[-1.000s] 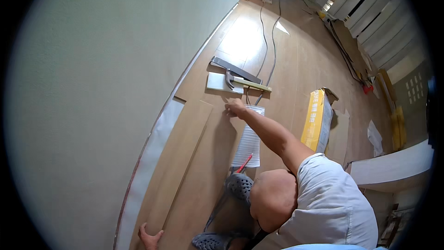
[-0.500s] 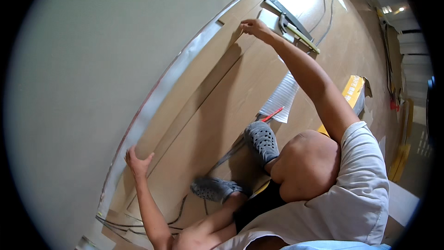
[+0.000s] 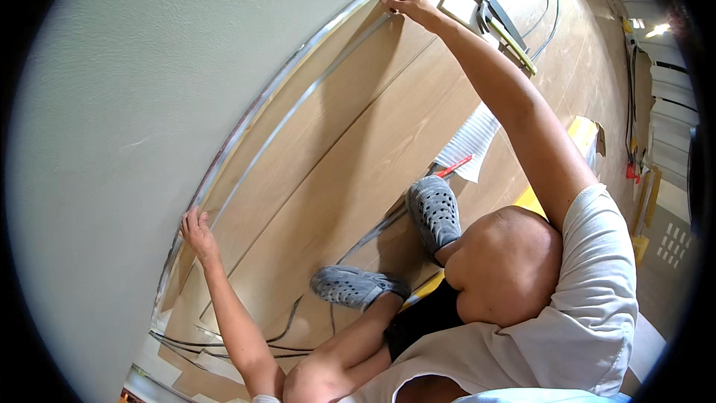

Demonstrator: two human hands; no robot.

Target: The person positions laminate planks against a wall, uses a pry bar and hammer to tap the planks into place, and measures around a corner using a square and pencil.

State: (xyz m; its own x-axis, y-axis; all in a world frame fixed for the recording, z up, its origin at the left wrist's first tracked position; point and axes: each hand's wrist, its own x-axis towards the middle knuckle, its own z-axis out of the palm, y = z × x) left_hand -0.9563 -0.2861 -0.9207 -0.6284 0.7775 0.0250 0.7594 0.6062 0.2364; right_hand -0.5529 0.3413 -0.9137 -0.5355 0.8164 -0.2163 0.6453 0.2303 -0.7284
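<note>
A long, narrow light-wood floorboard runs along the base of the wall, tilted or raised beside the laid floor, with a thin pale strip showing between them. My right hand pinches its far end between thumb and fingers. Near the other end, my left hand has its fingers curled over the wall-side edge of the same board. The laid wood floor stretches between the board and my feet. What lies under the board is mostly hidden.
A hammer and a handsaw lie beyond my right hand, by a white block. A red pen rests on a white foam sheet near my grey clog. Dark cables cross the floor at lower left. A yellow carton is at right.
Both hands have moved toward the wall with the floorboard. A pale strip now shows along its inner side, and the wide white band by the wall is mostly covered.
</note>
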